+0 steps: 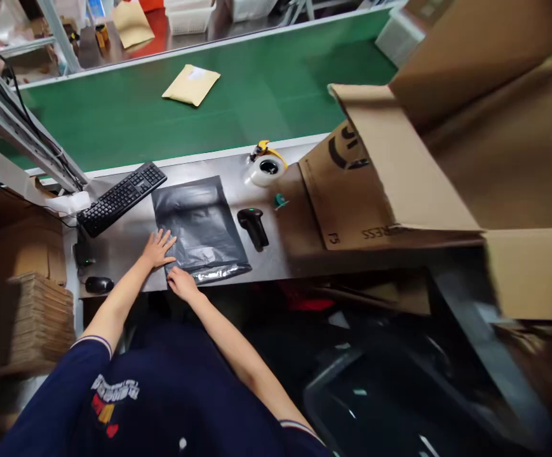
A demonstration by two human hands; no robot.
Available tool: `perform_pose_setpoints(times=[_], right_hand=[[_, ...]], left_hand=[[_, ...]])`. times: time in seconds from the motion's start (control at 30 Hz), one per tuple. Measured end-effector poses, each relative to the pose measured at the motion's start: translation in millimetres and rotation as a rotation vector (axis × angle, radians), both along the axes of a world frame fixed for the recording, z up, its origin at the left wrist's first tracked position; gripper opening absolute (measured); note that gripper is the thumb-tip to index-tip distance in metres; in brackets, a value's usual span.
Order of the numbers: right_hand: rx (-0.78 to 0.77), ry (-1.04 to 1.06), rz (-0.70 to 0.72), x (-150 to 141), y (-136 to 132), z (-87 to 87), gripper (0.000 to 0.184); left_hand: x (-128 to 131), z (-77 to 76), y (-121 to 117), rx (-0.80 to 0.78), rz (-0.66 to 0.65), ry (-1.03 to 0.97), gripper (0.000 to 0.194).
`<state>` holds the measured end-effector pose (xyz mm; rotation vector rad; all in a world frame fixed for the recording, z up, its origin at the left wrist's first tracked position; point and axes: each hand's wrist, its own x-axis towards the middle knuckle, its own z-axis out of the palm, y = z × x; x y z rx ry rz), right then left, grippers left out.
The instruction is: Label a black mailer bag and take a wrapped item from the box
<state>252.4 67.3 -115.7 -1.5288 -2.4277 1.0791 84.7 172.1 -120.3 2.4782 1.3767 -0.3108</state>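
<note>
Left hand [159,249] lies palm down, fingers spread, left of centre; right hand [182,283], fingers curled, sits just below it.

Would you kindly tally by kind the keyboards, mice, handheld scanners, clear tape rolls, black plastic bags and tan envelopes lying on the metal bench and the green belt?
Keyboard: 1
Mouse: 1
Handheld scanner: 1
Clear tape roll: 1
Black plastic bag: 1
Tan envelope: 1
Total: 6
</note>
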Motion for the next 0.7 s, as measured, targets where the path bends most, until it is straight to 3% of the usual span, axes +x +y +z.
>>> perform_pose_setpoints(times=[0.17, 0.3, 0.47, 0.57, 0.7], right_hand=[[0.006, 0.056, 0.035, 32.6, -18.8, 12.1, 0.008], [0.011, 0.052, -0.016, 61.7, -29.3, 18.1, 0.019], [0.020, 0.078, 0.065, 27.3, -6.8, 18.2, 0.023], [0.006, 0.059, 0.112, 3.0, 0.2, 16.7, 0.023], [-0.006, 0.026, 0.106, -7.4, -2.1, 14.1, 0.030]], left_hand=[[-0.9, 9.5, -1.0, 0.009, -0.015, 0.040, 0.089], [1.1, 21.4, -4.4, 0.012, -0.012, 0.079, 0.089], [10.8, 33.3, -26.8, 0.039, 0.073, 0.102, 0.080], [13.6, 31.9, -37.8, 0.018, 0.147, 0.143, 0.075], [11.4, 27.4, -39.5, 0.006, 0.166, 0.139, 0.075]])
